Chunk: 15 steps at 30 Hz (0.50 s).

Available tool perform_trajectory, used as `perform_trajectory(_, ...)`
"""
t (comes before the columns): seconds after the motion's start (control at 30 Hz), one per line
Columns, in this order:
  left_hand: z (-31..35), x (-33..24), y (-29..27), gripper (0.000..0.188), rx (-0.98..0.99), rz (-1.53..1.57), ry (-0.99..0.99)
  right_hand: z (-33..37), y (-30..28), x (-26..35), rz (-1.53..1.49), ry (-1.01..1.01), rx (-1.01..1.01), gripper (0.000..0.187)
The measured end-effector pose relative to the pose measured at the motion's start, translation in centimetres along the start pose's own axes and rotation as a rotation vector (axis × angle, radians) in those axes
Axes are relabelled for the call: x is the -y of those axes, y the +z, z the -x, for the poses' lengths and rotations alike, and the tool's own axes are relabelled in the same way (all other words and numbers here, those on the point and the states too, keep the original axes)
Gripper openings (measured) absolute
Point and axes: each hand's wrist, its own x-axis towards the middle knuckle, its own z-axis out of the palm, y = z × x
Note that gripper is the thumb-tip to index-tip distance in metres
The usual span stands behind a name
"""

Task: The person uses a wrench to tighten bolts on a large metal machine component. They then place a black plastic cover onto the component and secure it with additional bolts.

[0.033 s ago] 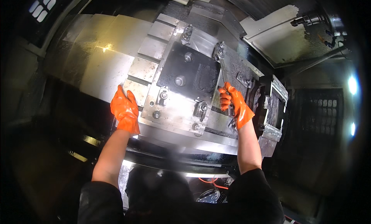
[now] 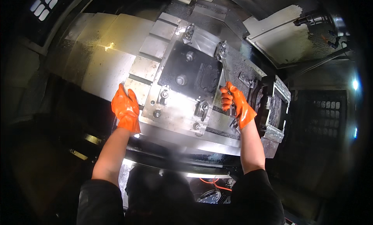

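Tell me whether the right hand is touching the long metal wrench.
Touching. The head view shows the gloved right hand closed around the wrench, which emerges above the grip.

Left glove [image 2: 126, 108], right glove [image 2: 239, 104]: both glossy orange. Wrench [image 2: 226, 71]: silver-grey. Flat workpiece [image 2: 175, 67]: dark grey to black. Slotted machine table [image 2: 144, 68]: pale silver, dark stripes. Left way cover [image 2: 110, 67]: silver, yellowish sheen. Sleeves [image 2: 99, 199]: black. Near hose [image 2: 221, 187]: orange.

On my feed I look into a machine shop, inside a metal-cutting machine: I see a slotted metal surface [image 2: 154, 46], a dark plate [image 2: 173, 66] among bolted clamps [image 2: 203, 107], overlapping sheet-metal covers [image 2: 110, 69], a spindle-like toolholder [image 2: 312, 20] and grey, chip-like grit [image 2: 241, 62].
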Motion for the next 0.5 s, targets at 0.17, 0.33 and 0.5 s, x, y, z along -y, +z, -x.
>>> perform_trajectory(0.17,-0.3,-0.1,-0.3,0.043,-0.011,0.002,-0.061,4.0,2.8,-0.7,0.201,-0.141,-0.113,0.047)
perform_trajectory(0.33,-0.2,1.0,0.4,0.047,-0.025,-0.01,-0.003,11.3,4.7,-7.8,0.412,0.04,-0.063,0.051)
perform_trajectory(0.5,-0.3,0.2,0.5,0.047,-0.038,0.0,-0.019,10.7,5.5,-13.1,0.433,0.192,0.081,0.053)
